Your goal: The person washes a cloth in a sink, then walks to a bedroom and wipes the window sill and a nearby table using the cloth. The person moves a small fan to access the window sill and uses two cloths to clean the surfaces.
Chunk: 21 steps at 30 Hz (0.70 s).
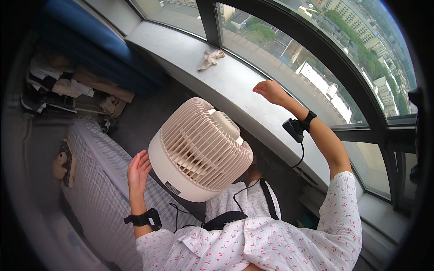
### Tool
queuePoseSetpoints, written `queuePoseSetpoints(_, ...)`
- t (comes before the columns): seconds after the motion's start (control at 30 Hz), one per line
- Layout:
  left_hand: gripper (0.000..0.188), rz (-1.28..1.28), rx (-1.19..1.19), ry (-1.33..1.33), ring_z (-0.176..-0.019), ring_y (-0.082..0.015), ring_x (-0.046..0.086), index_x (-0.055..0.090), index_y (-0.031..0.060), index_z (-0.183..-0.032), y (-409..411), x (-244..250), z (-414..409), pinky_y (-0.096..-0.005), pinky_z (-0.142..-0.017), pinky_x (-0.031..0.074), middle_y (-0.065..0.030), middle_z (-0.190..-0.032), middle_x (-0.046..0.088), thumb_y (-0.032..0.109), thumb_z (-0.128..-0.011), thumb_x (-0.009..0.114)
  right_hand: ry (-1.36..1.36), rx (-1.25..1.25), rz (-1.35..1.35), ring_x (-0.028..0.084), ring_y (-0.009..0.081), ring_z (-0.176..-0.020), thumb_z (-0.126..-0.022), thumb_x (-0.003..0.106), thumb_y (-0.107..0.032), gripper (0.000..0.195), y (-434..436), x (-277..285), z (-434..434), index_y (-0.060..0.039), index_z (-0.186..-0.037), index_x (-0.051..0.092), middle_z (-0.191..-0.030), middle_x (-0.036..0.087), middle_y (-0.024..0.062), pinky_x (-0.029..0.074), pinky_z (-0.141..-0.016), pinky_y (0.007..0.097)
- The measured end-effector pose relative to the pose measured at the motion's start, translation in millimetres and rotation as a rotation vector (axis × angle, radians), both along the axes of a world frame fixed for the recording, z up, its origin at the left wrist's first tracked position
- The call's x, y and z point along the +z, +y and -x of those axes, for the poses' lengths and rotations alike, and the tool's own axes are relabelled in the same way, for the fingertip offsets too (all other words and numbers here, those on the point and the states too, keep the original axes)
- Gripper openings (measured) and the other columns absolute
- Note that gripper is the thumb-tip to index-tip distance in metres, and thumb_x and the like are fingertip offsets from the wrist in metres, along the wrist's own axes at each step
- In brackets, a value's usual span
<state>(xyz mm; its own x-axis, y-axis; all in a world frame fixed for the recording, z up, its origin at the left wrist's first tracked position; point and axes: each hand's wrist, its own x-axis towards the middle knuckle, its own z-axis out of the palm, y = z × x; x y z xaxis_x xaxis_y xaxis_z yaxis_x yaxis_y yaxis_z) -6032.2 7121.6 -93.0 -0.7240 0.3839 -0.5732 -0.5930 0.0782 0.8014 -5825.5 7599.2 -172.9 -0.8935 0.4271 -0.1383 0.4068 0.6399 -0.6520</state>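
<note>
A cream fan head with a slatted round grille (200, 145) stands tilted in front of me, its motor housing towards the window side. At its left rim is my left hand (139, 166), fingers spread slightly and palm towards the fan; whether the fingertips touch it I cannot tell. My right hand (269, 92) hovers above the white window sill (237, 86), fingers bent loosely, holding nothing visible. On the sill near the window frame lies a crumpled beige cloth (210, 60). The fan's base is hidden.
A bed with striped bedding (101, 183) is on the left, with a plush toy (60, 166) beyond it. Clothes on a rack (64, 84) and a blue curtain (98, 37) stand at the upper left. Large windows line the sill. A black cable (238, 200) runs across my lap.
</note>
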Motion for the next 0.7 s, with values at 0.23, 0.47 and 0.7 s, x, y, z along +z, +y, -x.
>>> queuePoseSetpoints(0.23,0.027,0.112,0.317,-0.109,-0.086,-0.0288,0.063,0.054,-0.0070,-0.109,-90.9,71.6,-164.9,-0.0404,-0.080,0.052,-0.0203,-0.099,0.063,0.014,-0.096,0.044,0.210,0.320,-0.430,0.048,0.0287,-0.120,-0.084,0.051,-0.007,0.037,38.9,-74.8,190.3,-0.0212,-0.115,0.064,-0.129,0.053,0.0085,0.041,-0.097,0.0403)
queuePoseSetpoints(0.47,0.027,0.263,0.400,-0.043,-0.086,-0.0248,0.063,0.054,-0.0080,-0.110,-81.6,110.4,-268.4,-0.0353,-0.081,0.051,-0.0196,-0.095,0.063,0.012,-0.095,0.045,0.170,0.330,-0.581,0.053,0.0280,-0.112,-0.084,0.049,-0.001,0.045,35.5,-123.3,203.4,-0.0272,-0.116,0.065,-0.124,0.055,0.0059,0.043,-0.095,0.0379)
queuePoseSetpoints(0.7,0.022,-0.098,-0.502,0.148,-0.091,-0.0127,0.062,0.058,-0.0018,-0.112,69.5,114.5,-270.7,-0.0256,-0.084,0.047,-0.0084,-0.098,0.065,0.005,-0.092,0.053,0.102,0.365,-0.539,0.056,0.0257,-0.103,-0.081,0.051,0.001,0.041,17.6,-101.0,7.0,-0.0247,-0.108,0.069,-0.109,0.059,0.0056,0.046,-0.089,0.0384)
